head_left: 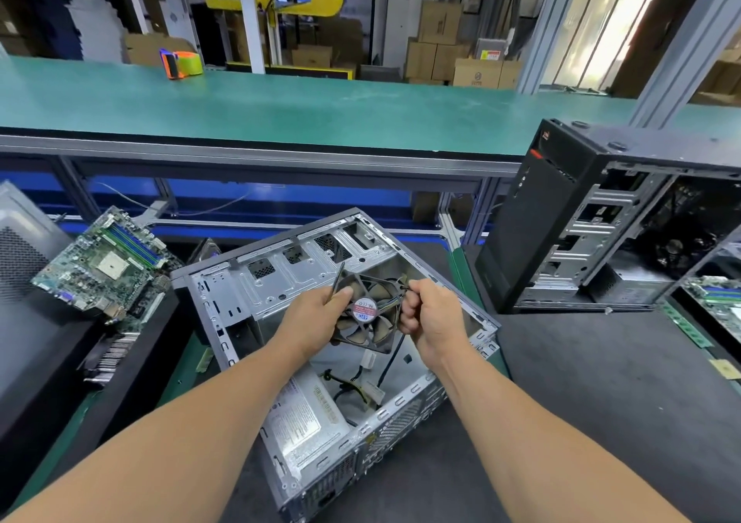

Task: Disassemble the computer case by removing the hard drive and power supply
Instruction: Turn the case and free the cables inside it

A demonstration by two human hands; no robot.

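An open grey computer case lies on its side on the dark mat in front of me. Above its cavity I hold a black case fan with a red hub label. My left hand grips the fan's left edge together with a thin metal tool that sticks up past my fingers. My right hand grips the fan's right edge and its cable. The silver power supply sits inside the case at its near corner, with loose wires beside it. I see no hard drive.
A green motherboard lies on a black case at the left. A second black tower case stands open at the right, with another board beside it. A green conveyor table runs across behind, carrying a tape dispenser.
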